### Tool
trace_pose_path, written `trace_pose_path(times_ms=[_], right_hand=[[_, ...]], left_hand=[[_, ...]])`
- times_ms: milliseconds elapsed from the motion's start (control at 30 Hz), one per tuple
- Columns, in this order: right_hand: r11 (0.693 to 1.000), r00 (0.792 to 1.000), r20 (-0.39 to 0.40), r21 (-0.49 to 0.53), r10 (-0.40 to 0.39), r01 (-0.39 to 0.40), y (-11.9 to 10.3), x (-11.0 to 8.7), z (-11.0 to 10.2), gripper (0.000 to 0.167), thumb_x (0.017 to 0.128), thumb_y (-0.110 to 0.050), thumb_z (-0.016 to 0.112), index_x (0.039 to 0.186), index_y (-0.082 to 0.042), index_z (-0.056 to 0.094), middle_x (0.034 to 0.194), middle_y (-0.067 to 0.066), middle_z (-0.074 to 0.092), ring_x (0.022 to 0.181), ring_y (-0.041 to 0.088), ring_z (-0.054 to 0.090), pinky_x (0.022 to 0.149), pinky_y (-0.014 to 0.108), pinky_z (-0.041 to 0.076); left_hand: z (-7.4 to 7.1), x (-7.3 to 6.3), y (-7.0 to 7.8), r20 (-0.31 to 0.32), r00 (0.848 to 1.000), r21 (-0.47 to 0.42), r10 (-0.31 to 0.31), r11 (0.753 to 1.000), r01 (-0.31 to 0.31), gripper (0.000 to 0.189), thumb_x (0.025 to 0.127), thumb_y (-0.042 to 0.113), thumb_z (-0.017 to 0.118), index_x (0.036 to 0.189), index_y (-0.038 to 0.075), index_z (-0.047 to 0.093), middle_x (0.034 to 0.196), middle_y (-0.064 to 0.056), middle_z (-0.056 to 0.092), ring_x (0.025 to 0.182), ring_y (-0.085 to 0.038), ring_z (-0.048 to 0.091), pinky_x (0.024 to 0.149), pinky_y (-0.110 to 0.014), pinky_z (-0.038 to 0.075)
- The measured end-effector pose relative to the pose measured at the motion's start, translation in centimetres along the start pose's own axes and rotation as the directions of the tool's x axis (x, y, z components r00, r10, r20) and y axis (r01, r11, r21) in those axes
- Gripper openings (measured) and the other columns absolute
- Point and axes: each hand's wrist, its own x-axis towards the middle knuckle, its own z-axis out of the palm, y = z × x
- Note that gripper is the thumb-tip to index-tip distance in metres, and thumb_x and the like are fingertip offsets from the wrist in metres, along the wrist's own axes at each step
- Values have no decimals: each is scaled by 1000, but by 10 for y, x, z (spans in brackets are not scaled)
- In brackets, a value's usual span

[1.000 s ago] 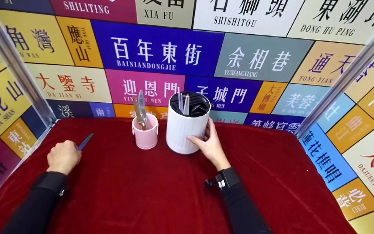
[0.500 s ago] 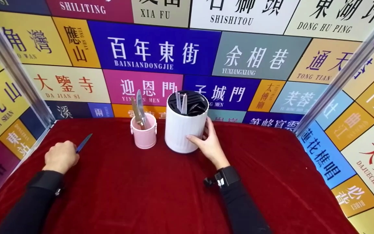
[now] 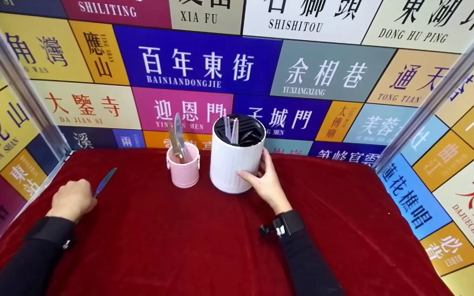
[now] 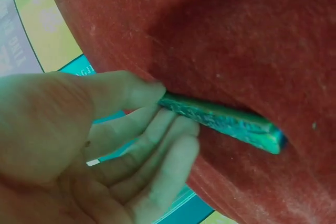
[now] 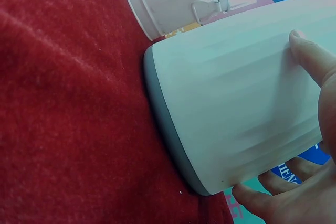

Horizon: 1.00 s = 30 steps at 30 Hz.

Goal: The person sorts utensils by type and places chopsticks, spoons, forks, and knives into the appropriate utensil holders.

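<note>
At the left of the table my left hand (image 3: pixel 71 200) pinches a knife (image 3: pixel 105 182) with a blue-green sheen, its blade slanting away to the upper right. In the left wrist view, thumb and fingertips meet at one end of the knife's handle (image 4: pixel 226 123). My right hand (image 3: pixel 266 183) grips the right side of a white knife block (image 3: pixel 235 166), thumb in front and fingers behind. The block stands upright with a black slotted top that holds several thin, pale upright pieces. In the right wrist view, the thumb presses on the block's ribbed wall (image 5: pixel 226 93).
A pink bucket (image 3: pixel 184 174) with small side handles stands just left of the block, with knives (image 3: pixel 179 142) upright in it. Red cloth (image 3: pixel 171 242) covers the table. Behind it rises a wall of coloured sign panels (image 3: pixel 198 61), with metal posts (image 3: pixel 23 82) at the corners.
My left hand has shifted a little left and toward me, and the knife has turned slightly more upright in view. The right hand and the block stay in place.
</note>
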Motion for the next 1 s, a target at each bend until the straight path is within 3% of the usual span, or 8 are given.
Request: trace_pose_path(times_ms=[200,367,667,767,900,1000], right_hand=[[1000,1000,9,2,5,-5,2,0,2,117,89,-28,94,178,-23,18,182,8,29,165,33,38,132,54,40],[1000,1000,10,-4,0,0,1,2,3,117,90,-26,94,178,-21,18,182,9,29,165,34,39,132,55,39],[1000,1000,-7,-18,-15,14,0,3,3,116,88,-29,95,177,-23,21,179,9,33,163,35,41,131,57,40],[999,999,-44,-27,-28,27,0,2,2,114,86,-29,97,176,-20,26,175,11,39,160,36,44,130,57,41],[999,994,-95,-20,-45,43,-3,2,1,109,85,-29,98,172,-16,34,167,13,45,155,37,49,129,59,43],[998,991,-122,-30,-62,59,-9,1,1,105,85,-29,98,169,-14,38,162,15,47,151,38,51,127,61,44]], left_hand=[[4,-2,-1,-57,997,13,60,998,-60,32,81,11,85,93,-15,69,102,-50,66,88,-68,66,72,-76,56],[8,-2,-3,-108,989,44,98,995,-94,25,83,6,80,91,-14,69,99,-48,67,87,-69,67,70,-77,56],[10,-2,-10,-122,989,0,83,997,-83,26,84,5,78,93,-17,67,99,-50,66,86,-70,66,71,-77,55],[9,-1,-5,-151,985,-23,81,996,-86,22,85,8,78,84,-11,67,95,-48,67,83,-68,66,70,-76,55],[5,-1,10,-196,977,-83,86,991,-104,25,87,13,78,68,3,66,78,-32,69,73,-56,67,66,-67,54],[2,-2,26,-234,968,-135,87,983,-121,20,88,15,78,73,4,73,77,-25,72,75,-52,69,71,-65,55]])
